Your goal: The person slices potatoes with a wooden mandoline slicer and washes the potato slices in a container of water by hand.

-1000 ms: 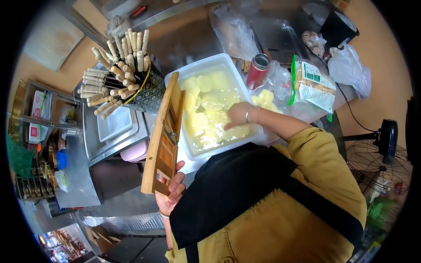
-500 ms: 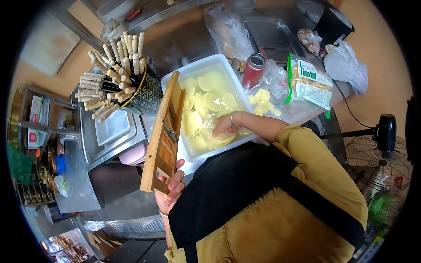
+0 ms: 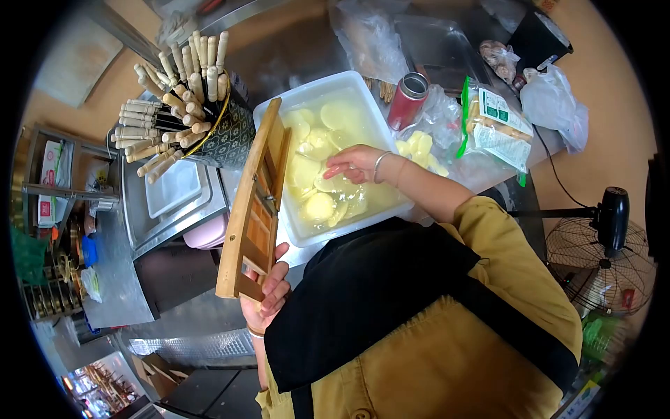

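Observation:
My left hand (image 3: 269, 290) grips the lower end of a wooden slicer (image 3: 257, 202), which stands steeply tilted along the left side of a white tub (image 3: 301, 239). Pale yellow slices (image 3: 319, 207) lie in cloudy water inside the tub. Just over the water, near the tub's middle, is my right hand (image 3: 354, 165), a bracelet at its wrist. Its fingers are spread and bent, and nothing shows between them. More yellow pieces (image 3: 421, 149) lie on the counter to the right of the tub.
A patterned bucket (image 3: 234, 133) full of wooden-handled skewers stands left of the tub. Right of it are a red bottle (image 3: 407, 101), a green-edged food packet (image 3: 495, 124) and a white plastic bag (image 3: 555, 108). A black fan (image 3: 607, 244) stands at the far right.
My right hand was down in the water among the slices; now it is raised just above them, with its fingers apart. The slices have shifted in the tub. My left hand still grips the slicer.

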The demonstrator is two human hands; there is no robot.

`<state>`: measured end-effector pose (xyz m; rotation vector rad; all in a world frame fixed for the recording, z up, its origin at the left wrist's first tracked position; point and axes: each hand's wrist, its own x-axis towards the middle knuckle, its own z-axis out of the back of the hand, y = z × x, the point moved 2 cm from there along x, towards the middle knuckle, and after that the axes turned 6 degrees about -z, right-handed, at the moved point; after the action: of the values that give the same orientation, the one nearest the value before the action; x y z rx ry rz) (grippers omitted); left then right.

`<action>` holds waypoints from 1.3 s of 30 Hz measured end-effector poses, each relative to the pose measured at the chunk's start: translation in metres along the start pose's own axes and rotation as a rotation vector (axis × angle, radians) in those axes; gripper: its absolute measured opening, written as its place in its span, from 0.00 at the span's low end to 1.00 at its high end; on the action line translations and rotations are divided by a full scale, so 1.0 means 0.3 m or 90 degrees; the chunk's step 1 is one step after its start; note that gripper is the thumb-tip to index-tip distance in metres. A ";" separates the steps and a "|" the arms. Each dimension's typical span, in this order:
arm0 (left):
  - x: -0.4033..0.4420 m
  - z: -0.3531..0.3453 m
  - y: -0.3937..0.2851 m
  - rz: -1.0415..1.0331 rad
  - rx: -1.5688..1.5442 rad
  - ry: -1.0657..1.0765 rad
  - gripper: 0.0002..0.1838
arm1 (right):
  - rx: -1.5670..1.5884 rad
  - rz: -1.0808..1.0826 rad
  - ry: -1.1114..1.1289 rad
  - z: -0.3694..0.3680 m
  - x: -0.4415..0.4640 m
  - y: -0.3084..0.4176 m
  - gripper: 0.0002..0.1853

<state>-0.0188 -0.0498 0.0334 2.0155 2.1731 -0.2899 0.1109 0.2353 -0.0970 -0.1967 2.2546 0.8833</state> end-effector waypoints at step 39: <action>0.020 -0.010 -0.002 0.016 -0.020 0.007 0.31 | -1.131 0.071 -0.392 -0.079 -0.137 -0.110 0.27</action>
<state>-0.0198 -0.0432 0.0347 2.0316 2.1426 -0.2417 0.1406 0.1906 -0.0753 -0.4598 0.4211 2.3205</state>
